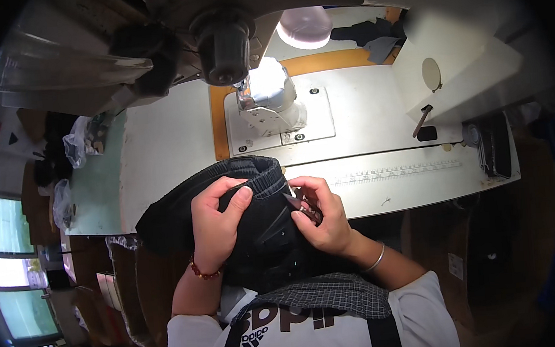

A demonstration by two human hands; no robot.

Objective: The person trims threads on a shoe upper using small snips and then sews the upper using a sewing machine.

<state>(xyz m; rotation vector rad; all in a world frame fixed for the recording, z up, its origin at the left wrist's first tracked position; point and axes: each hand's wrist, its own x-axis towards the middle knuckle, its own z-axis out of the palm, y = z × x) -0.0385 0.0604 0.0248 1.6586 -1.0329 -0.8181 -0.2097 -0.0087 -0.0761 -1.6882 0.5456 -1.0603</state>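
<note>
A black garment [256, 230] with a ribbed elastic band lies bunched at the near edge of a white sewing table [378, 133]. My left hand [219, 220] pinches the ribbed band near its top, thumb and fingers closed on the fabric. My right hand [320, 216] grips the garment's right side and holds a small dark tool, possibly thread snips [303, 205], against the cloth. Both hands sit just in front of the sewing machine head [268, 99].
A sewing machine with a lit work lamp stands at the back centre. A printed ruler strip [395, 173] runs along the table's front right. A dark small tool [422, 121] lies by a white box at the right. Plastic bags [80, 146] hang at the left.
</note>
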